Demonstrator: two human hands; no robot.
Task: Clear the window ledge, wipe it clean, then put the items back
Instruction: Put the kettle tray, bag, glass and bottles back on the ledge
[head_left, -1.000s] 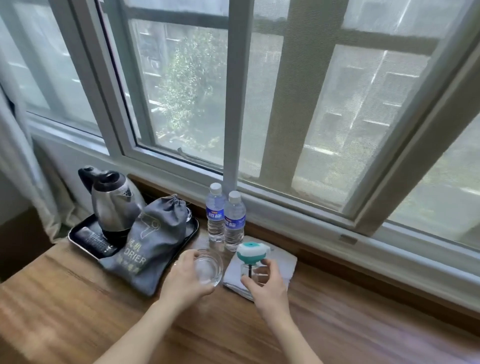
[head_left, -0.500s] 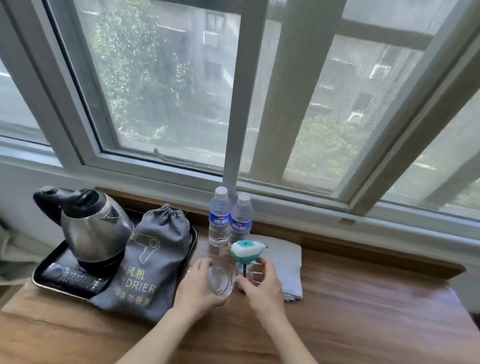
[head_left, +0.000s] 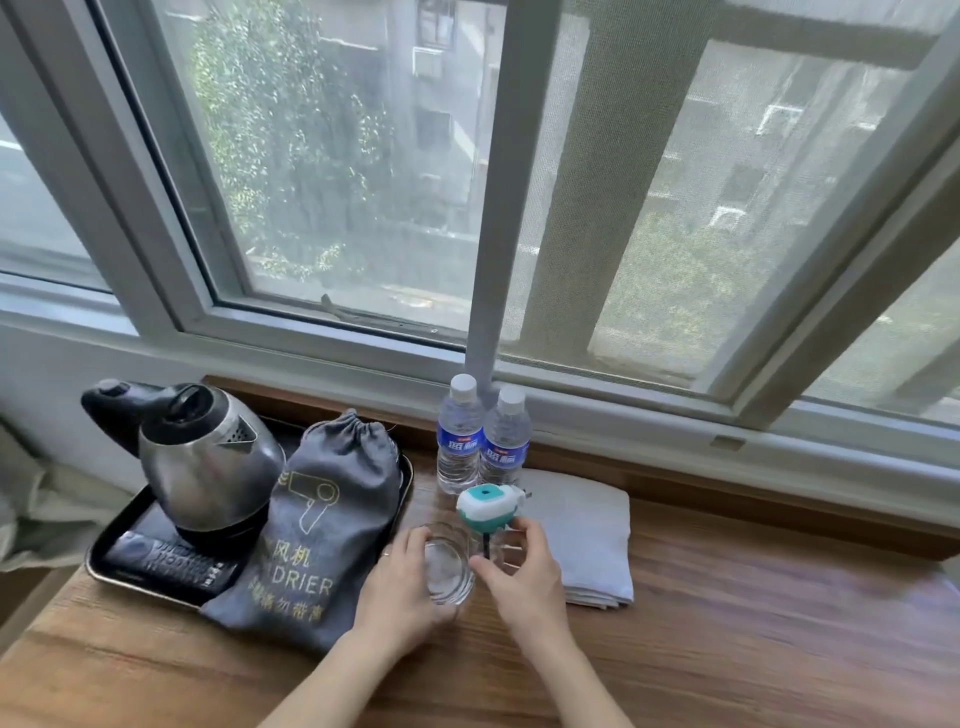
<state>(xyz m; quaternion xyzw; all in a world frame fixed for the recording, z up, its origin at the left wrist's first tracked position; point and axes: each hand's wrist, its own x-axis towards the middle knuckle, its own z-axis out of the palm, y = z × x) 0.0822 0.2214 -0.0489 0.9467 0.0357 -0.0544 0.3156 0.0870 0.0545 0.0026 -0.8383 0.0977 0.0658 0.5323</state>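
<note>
Grey drawstring bag (head_left: 327, 525), blue-labelled bottles (head_left: 460, 441)

Two water bottles (head_left: 458, 435) (head_left: 505, 439) stand side by side at 12 o'clock on the wooden ledge (head_left: 727, 639), with one folded towel (head_left: 582, 540) at 3 o'clock of them. One kettle (head_left: 202, 457), one tray (head_left: 130, 571) and one grey bag (head_left: 322, 530) sit at 9 o'clock. One glass (head_left: 447, 569), one plug-in vaporizer (head_left: 488, 506) and two hands (head_left: 400, 592) (head_left: 524, 582) fill the centre.

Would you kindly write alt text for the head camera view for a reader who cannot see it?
On a wooden window ledge, the left hand grips a clear glass while the right hand holds a teal-capped device. Behind stand two water bottles; a folded towel lies right, a kettle and dryer bag left.
</note>
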